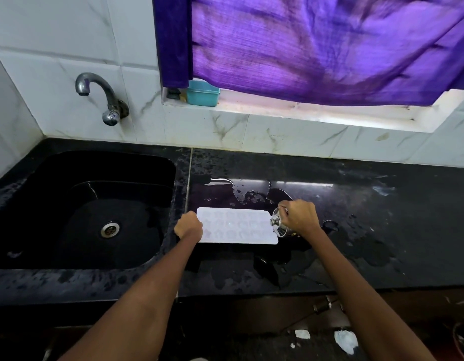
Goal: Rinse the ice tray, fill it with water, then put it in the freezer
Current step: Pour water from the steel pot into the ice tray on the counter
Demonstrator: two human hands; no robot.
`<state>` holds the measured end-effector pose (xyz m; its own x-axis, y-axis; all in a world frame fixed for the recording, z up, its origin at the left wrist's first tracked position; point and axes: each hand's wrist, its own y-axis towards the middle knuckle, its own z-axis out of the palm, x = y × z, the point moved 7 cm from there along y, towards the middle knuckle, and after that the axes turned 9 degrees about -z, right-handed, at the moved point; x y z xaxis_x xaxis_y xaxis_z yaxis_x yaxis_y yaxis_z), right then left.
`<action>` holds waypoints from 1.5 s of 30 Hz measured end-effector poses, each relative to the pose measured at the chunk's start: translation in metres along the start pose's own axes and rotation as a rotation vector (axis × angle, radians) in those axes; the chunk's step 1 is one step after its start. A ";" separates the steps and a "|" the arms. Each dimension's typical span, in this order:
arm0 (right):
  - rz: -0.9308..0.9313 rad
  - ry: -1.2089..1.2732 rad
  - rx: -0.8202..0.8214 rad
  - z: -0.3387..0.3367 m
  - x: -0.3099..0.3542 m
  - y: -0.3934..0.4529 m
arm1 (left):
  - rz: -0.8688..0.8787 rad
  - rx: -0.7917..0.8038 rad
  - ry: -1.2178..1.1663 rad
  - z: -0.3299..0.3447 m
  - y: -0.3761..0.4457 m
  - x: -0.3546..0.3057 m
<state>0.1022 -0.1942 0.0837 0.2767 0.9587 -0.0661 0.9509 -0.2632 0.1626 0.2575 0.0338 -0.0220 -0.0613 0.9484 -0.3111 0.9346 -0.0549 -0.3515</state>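
Note:
A white ice tray [238,225] with several shaped cavities lies flat on the wet black counter [356,230], just right of the sink. My left hand [188,225] grips the tray's left end. My right hand [300,217] holds a small steel vessel [279,222], tipped on its side toward the tray's right end. Whether water runs from the vessel cannot be told.
A black sink [95,209] with a steel drain [110,228] lies to the left, a wall tap [100,95] above it. Puddles [249,194] spread on the counter behind the tray. A teal tub [202,93] sits on the window sill under a purple curtain [317,45].

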 end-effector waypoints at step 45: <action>0.039 0.221 -0.317 0.063 -0.008 -0.029 | -0.132 -0.012 -0.171 0.005 0.005 0.011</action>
<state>0.0816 -0.2007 0.0179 0.2421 0.9579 0.1543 0.8409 -0.2864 0.4592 0.2596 0.0426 -0.0320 -0.2414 0.8802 -0.4087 0.9185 0.0713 -0.3889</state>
